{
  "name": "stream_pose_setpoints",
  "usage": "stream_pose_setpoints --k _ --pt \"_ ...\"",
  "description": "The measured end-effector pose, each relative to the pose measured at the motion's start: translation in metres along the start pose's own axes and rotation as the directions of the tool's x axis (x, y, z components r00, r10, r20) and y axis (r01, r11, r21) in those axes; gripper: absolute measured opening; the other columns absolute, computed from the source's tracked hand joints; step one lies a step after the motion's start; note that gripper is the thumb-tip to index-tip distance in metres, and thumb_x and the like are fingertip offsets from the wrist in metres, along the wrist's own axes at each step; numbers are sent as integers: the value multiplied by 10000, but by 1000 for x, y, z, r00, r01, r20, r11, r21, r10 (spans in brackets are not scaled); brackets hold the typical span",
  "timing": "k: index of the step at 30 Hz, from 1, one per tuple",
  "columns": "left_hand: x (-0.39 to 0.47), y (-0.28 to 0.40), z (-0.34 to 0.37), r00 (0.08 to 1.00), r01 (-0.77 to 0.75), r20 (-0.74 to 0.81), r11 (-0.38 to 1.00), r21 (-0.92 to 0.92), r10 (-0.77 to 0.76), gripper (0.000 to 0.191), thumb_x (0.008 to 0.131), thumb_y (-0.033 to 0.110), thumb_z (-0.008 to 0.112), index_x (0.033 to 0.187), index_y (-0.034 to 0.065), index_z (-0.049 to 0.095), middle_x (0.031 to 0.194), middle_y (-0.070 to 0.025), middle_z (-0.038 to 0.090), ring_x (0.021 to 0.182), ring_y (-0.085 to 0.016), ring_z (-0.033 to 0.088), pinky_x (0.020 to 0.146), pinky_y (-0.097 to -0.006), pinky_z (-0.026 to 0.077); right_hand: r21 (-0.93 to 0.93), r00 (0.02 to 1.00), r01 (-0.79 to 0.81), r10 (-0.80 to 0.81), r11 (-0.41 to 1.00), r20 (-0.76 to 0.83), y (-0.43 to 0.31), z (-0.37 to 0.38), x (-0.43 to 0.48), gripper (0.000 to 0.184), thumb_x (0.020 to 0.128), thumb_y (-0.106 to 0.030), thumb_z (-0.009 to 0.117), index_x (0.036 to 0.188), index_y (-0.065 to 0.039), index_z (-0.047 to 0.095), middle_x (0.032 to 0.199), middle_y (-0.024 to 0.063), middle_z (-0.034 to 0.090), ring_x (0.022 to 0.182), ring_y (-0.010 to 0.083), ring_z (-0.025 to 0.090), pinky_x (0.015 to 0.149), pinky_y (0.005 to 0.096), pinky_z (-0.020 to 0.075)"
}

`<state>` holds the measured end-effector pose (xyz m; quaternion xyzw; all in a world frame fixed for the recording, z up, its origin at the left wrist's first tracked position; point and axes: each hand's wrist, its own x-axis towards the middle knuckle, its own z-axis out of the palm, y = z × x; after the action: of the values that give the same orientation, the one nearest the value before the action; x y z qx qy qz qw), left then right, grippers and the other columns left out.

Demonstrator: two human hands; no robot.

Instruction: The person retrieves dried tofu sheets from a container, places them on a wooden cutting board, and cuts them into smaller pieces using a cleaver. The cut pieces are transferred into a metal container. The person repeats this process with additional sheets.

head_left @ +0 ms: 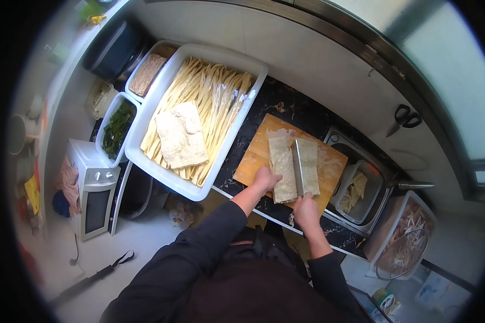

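Observation:
Two pale, spongy strips, apparently tofu sheet, lie side by side on a wooden cutting board (pixel 250 161). My right hand (pixel 307 212) is closed around the handle of a kitchen knife (pixel 298 165). Its blade stands nearly on edge along the gap between the left strip (pixel 283 171) and the right strip (pixel 310 165). Whether the blade is cutting into either strip is hard to see. My left hand (pixel 267 179) grips the outer edge of the left strip, thumb on top; its fingers are partly hidden.
Left of the board, a large white tub (pixel 226 155) holds yellow tofu-skin sticks with a pale slab (pixel 182 135) on top. A sink (pixel 331 139) with a plastic container (pixel 372 198) lies to the right. Scissors (pixel 404 119) hang on the wall. A wire strainer (pixel 402 254) rests on another tub.

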<state>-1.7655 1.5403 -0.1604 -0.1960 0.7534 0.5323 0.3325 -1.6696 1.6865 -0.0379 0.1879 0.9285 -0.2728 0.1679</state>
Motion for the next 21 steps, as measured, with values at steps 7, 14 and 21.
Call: stream_pose_setpoints --k 7,14,21 --pt "-26 18 -12 990 36 138 978 -207 -8 272 889 80 668 1120 -46 599 986 -148 675 832 -261 695 651 -371 587 65 998 41 -37 997 -53 6 10 20 231 950 -184 515 947 47 515 790 329 630 781 490 624 697 563 487" --pt "-38 8 -65 956 120 292 870 -478 29 290 980 115 550 1246 1 531 1169 -119 634 1049 -250 650 869 -408 560 264 988 65 -25 962 -152 32 -46 -14 233 924 -175 582 979 51 581 837 284 648 793 460 642 682 474 508" --pt "-53 39 -38 918 96 368 821 -562 145 304 978 111 555 1259 8 504 1174 -112 633 1054 -240 645 908 -414 550 398 982 -67 131 915 -138 98 -70 -28 215 929 -158 586 946 56 570 828 249 654 812 401 657 700 424 494"
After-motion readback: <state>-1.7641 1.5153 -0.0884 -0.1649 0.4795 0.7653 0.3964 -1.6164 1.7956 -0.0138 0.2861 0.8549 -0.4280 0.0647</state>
